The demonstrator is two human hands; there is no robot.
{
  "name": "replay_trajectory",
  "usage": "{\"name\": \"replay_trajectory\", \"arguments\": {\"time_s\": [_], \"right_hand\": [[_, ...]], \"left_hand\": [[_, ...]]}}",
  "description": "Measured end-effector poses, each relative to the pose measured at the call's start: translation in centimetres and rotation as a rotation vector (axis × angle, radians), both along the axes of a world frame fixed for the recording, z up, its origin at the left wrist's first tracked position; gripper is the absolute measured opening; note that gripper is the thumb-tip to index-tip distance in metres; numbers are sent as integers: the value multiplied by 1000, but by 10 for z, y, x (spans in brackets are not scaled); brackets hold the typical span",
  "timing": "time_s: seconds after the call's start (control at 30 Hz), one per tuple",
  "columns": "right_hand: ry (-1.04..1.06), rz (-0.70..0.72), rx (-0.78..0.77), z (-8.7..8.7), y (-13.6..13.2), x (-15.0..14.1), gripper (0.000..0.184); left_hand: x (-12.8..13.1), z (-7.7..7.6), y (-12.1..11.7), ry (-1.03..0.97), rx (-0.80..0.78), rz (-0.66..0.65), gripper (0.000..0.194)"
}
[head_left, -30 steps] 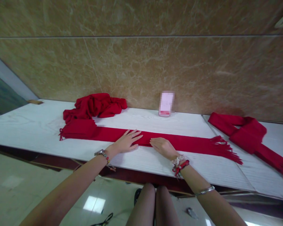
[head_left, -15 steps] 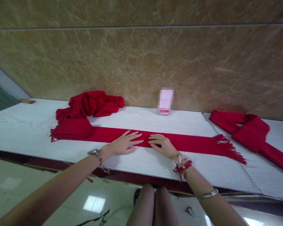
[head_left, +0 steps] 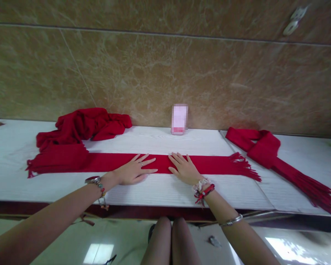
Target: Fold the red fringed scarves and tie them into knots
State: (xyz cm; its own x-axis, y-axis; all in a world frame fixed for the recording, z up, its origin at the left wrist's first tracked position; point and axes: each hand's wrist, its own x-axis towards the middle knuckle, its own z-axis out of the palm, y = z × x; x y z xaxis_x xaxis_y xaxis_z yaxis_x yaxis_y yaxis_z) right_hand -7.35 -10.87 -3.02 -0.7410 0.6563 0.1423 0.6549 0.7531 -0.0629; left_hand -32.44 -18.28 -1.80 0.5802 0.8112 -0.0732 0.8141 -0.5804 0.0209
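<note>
While left hand (head_left: pixel 131 173) and right hand (head_left: pixel 186 171) splay wide on a scarf (head_left: pixel 162 164), crumpled cloth (head_left: pixel 84 125) lies behind.

The right hand (head_left: pixel 185 171), curled earlier, now spreads flatter over the outstretched red scarf (head_left: pixel 216 165).

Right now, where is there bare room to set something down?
Behind the flat scarf, bare table lies either side of the pink object, up to the heap and the looped scarf. Crowded: at left, where the heap meets the flat scarf.
</note>
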Motion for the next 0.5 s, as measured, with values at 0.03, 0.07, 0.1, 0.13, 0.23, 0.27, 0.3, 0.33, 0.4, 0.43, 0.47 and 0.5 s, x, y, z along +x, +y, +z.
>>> {"name": "replay_trajectory", "arguments": {"time_s": [0.03, 0.07, 0.1, 0.13, 0.23, 0.27, 0.3, 0.33, 0.4, 0.43, 0.47, 0.5], "right_hand": [[-15, -20, 10, -1, 3, 10, 49], [-31, -43, 24, -2, 8, 22, 49], [-48, -66, 41, -3, 13, 36, 48], [-66, -90, 60, -5, 18, 53, 47], [-121, -170, 129, -10, 37, 112, 44], [-147, -191, 149, -11, 43, 131, 42], [-183, -208, 162, -12, 48, 150, 41], [-227, -228, 165, -12, 53, 166, 39], [-301, -255, 156, -10, 60, 189, 39], [-321, -267, 146, -9, 62, 196, 39], [-321, -284, 139, -8, 64, 199, 38], [-303, -308, 136, -7, 66, 199, 38]], "left_hand": [[-1, 0, 0, -5, 3, -3, 45], [-1, -1, 0, -11, 8, -7, 44], [-2, -2, 0, -18, 13, -11, 43], [-2, -2, 1, -23, 19, -15, 43], [-3, -5, 2, -30, 28, -21, 43], [-4, -6, 2, -33, 30, -22, 43], [-5, -6, 2, -34, 31, -22, 43], [-6, -6, 2, -34, 31, -23, 43], [-7, -6, 2, -28, 28, -27, 44], [-7, -5, 3, -22, 24, -34, 44], [-6, -4, 4, -18, 21, -43, 45], [-3, -2, 5, -18, 20, -53, 45]]}}
